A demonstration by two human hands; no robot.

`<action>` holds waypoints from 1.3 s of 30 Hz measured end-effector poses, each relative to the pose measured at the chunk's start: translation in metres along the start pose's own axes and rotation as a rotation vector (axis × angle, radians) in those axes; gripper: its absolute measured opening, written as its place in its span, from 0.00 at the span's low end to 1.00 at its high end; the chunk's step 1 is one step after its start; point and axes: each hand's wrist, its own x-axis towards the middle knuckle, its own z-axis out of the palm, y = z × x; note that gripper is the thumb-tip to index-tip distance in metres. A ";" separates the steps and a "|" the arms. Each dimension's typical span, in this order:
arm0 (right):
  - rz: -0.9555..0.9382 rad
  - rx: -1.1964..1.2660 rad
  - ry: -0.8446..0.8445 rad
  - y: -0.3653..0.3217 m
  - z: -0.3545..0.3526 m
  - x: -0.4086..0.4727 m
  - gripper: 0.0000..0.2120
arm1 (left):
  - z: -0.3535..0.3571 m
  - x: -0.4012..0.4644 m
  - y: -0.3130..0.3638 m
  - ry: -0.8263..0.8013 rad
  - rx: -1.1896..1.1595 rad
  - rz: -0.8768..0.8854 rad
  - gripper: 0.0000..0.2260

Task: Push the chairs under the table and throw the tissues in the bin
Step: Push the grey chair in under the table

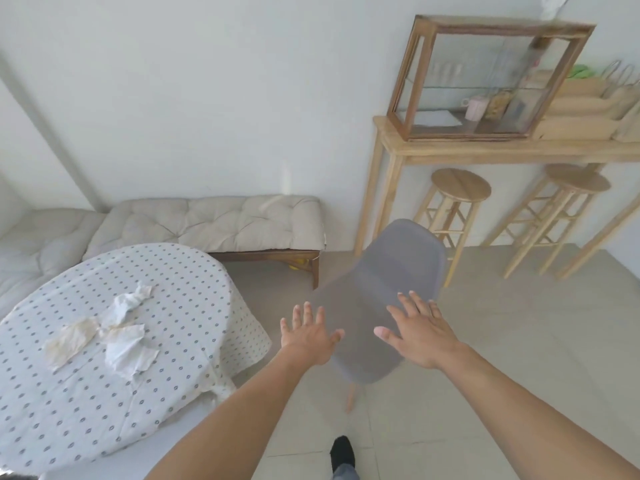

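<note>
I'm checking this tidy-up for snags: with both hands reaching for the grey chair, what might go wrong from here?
1. The grey chair looks blurred and tilted; neither the open left hand nor the right hand grips it, so it may tip.
2. The hanging tablecloth could catch the chair being pushed under.
3. The crumpled tissues lie loose and may scatter if the table is bumped.

Grey moulded chair (388, 299), light wooden legs, stands on the tiled floor just right of the round table (52, 410), not tucked under it; outline blurred. Table carries a white cloth with small dark dots. Crumpled white tissues (110, 332), some yellow-stained, lie bunched on the tabletop, left of centre.
</note>
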 end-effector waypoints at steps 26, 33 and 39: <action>-0.862 -0.354 -0.192 0.112 -0.083 0.462 0.37 | -0.073 0.249 0.104 0.080 -0.401 -0.759 0.35; -1.111 -0.499 -0.223 0.120 -0.086 0.492 0.37 | -0.058 0.228 0.179 0.177 -0.536 -1.016 0.35; -1.222 -0.537 -0.276 0.160 -0.061 0.485 0.36 | -0.021 0.233 0.253 0.227 -0.647 -1.124 0.35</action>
